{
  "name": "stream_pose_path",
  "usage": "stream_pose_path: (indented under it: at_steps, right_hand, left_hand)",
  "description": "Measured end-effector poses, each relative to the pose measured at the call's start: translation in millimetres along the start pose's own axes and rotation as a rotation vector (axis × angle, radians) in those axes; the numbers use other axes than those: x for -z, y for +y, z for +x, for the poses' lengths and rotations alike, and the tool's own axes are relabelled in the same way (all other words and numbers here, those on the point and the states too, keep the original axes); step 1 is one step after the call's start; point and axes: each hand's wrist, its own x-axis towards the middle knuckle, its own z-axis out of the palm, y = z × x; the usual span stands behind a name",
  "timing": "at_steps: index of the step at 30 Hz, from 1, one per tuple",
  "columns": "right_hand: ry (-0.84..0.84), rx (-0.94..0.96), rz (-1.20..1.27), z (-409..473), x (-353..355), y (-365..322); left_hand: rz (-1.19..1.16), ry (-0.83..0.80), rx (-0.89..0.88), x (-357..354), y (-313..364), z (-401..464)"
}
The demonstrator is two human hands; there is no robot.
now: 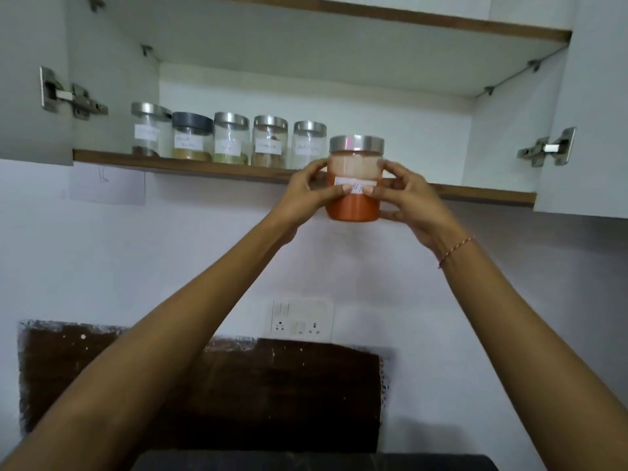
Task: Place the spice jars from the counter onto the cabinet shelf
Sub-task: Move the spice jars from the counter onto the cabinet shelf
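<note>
A glass jar of orange-red spice [353, 207] with a steel lid and a white label is held up in front of the cabinet shelf's brown front edge [190, 166]. My left hand [307, 195] grips its left side and my right hand [406, 202] grips its right side, thumbs on the label. The jar's base hangs below the shelf level, its lid above it. Several labelled spice jars [231, 139] stand in a row on the shelf to the left, the nearest one [308, 144] just beside the held jar.
Both cabinet doors are swung open, with steel hinges at the left [73, 95] and right [547, 147]. Shelf space lies to the right of the row. An upper shelf [407, 13] is overhead. A wall socket panel [302, 317] sits below, above a dark patch.
</note>
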Motion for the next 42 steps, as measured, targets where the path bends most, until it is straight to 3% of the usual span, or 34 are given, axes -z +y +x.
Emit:
stream_pose_path:
  at_steps: [7, 14, 24, 31, 36, 42]
  right_hand:
    - [0.007, 0.044, 0.011, 82.5, 21.1, -21.1]
    - [0.032, -0.059, -0.007, 142.9, 28.2, 21.2]
    - [0.002, -0.236, -0.182, 186.3, 34.7, 41.6]
    - [0.061, -0.252, -0.254, 205.1, 22.0, 49.4]
    - [0.055, -0.248, -0.271, 211.8, 17.4, 53.0]
    - [0.018, -0.296, -0.313, 209.0, 16.8, 52.9]
  left_hand:
    - [0.038, 0.109, -0.033, -7.2, 21.0, 83.1]
    - [0.263, 0.065, 0.078, -7.3, -8.4, 150.6]
    - [0.667, -0.077, 0.183, -10.1, -34.2, 183.8]
    - [0.42, -0.125, 0.387, -4.1, -35.9, 188.2]
    - [0.443, -0.061, 0.34, -4.1, -39.8, 189.5]
    - [0.733, -0.027, 0.235, -10.2, -42.9, 182.5]
